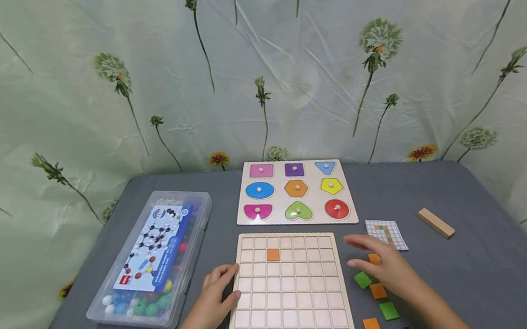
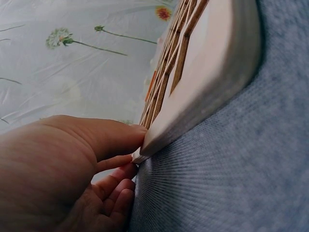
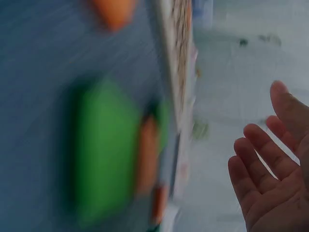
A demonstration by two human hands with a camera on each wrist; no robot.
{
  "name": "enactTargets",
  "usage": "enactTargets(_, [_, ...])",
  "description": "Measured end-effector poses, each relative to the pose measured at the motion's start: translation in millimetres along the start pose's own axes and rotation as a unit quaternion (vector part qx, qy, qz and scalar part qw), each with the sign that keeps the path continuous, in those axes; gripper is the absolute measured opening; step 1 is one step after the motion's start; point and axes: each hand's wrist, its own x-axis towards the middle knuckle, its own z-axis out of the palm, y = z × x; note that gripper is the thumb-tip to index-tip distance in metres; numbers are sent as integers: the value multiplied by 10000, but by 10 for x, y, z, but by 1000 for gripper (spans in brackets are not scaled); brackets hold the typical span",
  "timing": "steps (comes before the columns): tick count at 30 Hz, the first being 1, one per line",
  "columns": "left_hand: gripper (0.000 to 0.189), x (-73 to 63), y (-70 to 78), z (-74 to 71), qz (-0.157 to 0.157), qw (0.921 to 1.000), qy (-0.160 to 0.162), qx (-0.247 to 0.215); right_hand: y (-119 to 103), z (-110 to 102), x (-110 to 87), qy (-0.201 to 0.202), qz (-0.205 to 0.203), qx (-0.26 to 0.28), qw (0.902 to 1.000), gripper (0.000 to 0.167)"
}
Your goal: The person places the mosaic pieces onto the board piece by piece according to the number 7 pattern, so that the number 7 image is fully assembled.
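Note:
A light wooden grid board [image 1: 288, 296] lies at the front middle, with one orange square tile [image 1: 272, 254] in a cell of its second row. My left hand [image 1: 215, 296] touches the board's left edge with thumb and fingertips; the left wrist view shows the thumb [image 2: 113, 137] against the rim. My right hand [image 1: 387, 267] hovers right of the board, fingers spread and holding nothing. Below and beside it lie loose square tiles, among them a green tile [image 1: 389, 311] and an orange tile [image 1: 372, 327]. Behind that hand is a printed grid pattern card [image 1: 395, 231], partly covered.
A shape puzzle board [image 1: 295, 221] with knobbed pieces lies behind the grid board. On the left is a clear plastic case [image 1: 174, 301] of coloured balls with a molecule-printed sheet. A plain wooden block [image 1: 436, 222] lies at the right on the grey cloth [image 1: 479, 269].

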Motion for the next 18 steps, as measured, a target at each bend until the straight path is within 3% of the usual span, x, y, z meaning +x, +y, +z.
enactTargets(5, [51, 5, 7, 2, 3, 10000, 17, 13, 230, -142, -247, 287, 461, -530, 9971, 47])
enactTargets(10, [51, -5, 10, -2, -36, 10000, 12, -1, 405, -224, -381, 461, 647, -726, 9942, 49])
enactTargets(18, [51, -7, 10, -2, -8, 10000, 54, -2, 567, -256, -451, 333, 1291, -1200, 9838, 48])
